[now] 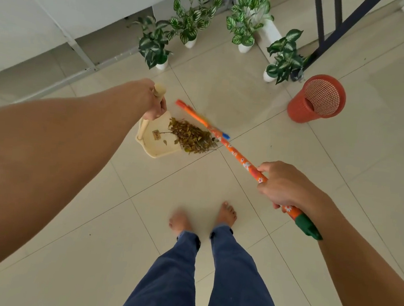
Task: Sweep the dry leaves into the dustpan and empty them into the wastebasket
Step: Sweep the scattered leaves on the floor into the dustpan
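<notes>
Left hand (155, 104) curls round the handle of the cream dustpan (157, 148), arm stretched forward; right hand (284, 185) grips the orange broom (235, 153), its shaft slanting up-left to the dustpan's mouth; dry leaves (192, 137) lie heaped across that mouth; the red wastebasket (317, 99) stands well right of the dustpan.

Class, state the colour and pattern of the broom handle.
The broom handle is orange with white flowers and a green end cap; head view.
</notes>
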